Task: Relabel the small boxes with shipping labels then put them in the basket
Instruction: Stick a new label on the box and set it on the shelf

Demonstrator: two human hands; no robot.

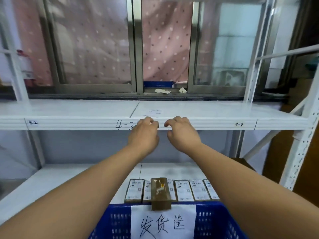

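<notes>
Row of labelled small boxes on lower shelf, just beyond far rim of blue basket; one brown box atop row, at rim. Basket cut off by near frame edge. Faint label sheet near front lip of upper shelf, open room either side. Left hand curled at lip, hold unclear; right hand loosely curled, empty.

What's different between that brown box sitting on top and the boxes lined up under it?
The top box shows a bare brown face with tape; the row boxes each wear a white printed label. The top box lies on the others, its near end over the basket rim; the row boxes lie side by side on the shelf. Both are small and oblong.
</notes>
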